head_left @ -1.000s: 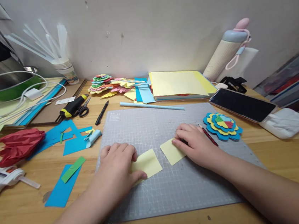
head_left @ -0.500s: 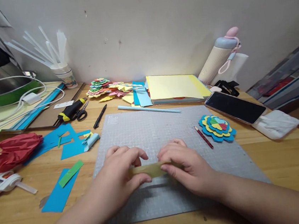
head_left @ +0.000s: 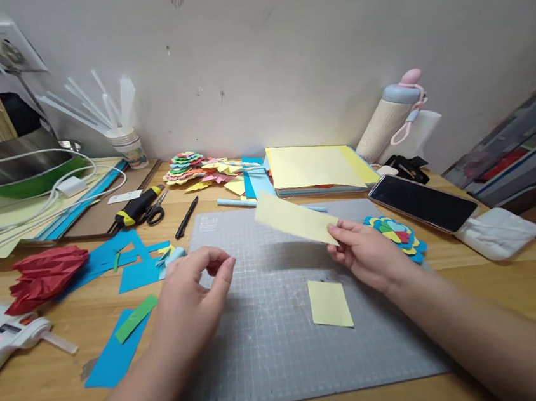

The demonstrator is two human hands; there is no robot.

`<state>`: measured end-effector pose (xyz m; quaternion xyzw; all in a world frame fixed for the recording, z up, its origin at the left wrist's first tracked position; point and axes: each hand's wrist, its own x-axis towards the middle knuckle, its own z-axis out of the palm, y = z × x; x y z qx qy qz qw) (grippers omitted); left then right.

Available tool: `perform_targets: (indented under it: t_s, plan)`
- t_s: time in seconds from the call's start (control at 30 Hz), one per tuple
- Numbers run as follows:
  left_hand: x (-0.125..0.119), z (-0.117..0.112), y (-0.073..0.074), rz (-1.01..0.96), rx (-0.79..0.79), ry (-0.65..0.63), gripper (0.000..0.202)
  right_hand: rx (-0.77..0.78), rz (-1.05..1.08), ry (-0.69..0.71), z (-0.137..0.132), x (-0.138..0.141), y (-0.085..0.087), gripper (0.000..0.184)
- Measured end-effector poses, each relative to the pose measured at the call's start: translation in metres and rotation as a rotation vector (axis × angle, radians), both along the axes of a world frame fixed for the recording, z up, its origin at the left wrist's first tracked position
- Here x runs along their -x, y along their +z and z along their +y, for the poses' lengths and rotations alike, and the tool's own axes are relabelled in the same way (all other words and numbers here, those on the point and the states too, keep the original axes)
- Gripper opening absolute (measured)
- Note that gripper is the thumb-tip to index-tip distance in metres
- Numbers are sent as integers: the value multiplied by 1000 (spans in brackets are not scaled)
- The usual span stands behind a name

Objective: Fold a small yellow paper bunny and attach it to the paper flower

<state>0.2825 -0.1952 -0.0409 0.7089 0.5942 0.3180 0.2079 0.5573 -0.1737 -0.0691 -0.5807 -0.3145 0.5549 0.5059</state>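
Note:
My right hand [head_left: 369, 253] pinches one end of a pale yellow paper strip [head_left: 296, 220] between thumb and fingers. The strip is raised over the grey cutting mat [head_left: 261, 367], its free end pointing to the upper left. Below it, a smaller yellow paper piece [head_left: 330, 303] lies flat on the mat. My left hand [head_left: 196, 294] hovers by the mat's left side, holding nothing, its fingers loosely curled and the thumb near the index finger. Close to it are a rolled light-blue paper [head_left: 173, 256] and a green strip [head_left: 137, 319] on a blue strip [head_left: 114, 357].
A layered paper flower [head_left: 399, 234] and a phone [head_left: 424, 202] lie at the right. Scissors [head_left: 156, 213], a black pen [head_left: 187, 216], crumpled red paper [head_left: 48, 274] and a glue gun [head_left: 12, 342] are at the left. A paper stack [head_left: 317, 166] sits by the wall.
My hands have moved apart. My left hand has let go of the yellow paper, and my right hand has lifted a strip. A smaller yellow piece now shows on the mat.

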Motion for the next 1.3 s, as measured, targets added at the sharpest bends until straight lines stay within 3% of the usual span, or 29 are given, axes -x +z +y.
perform_targets:
  t_s: [0.1,0.2,0.27,0.43,0.53,0.7,0.83,1.03,1.17,1.3]
  plan:
    - [-5,0,-7,7,56,-96,18,67,30,-82,26,-22,11,15]
    - [-10,-2,-12,34,61,-192,16,31,15,-203,62,-45,26,6]
    - [-11,-3,-13,56,60,-233,16,18,4,-253,87,-57,35,22]
    - [-12,-4,-11,89,99,-246,16,71,42,-275,128,-56,48,32]
    - [-13,-3,-11,103,124,-265,15,119,96,-229,132,-35,44,31]
    - [-14,-4,-12,107,122,-268,15,279,212,-74,115,14,24,30]
    - [-15,-5,-10,107,132,-291,14,319,289,-55,109,40,14,31]
    - [-16,-7,-9,107,133,-310,14,252,340,-77,124,67,14,33]
    - [-15,-6,-10,105,132,-312,14,250,328,24,133,82,19,32]
    - [-14,-5,-11,108,132,-312,13,250,197,172,138,79,21,32]
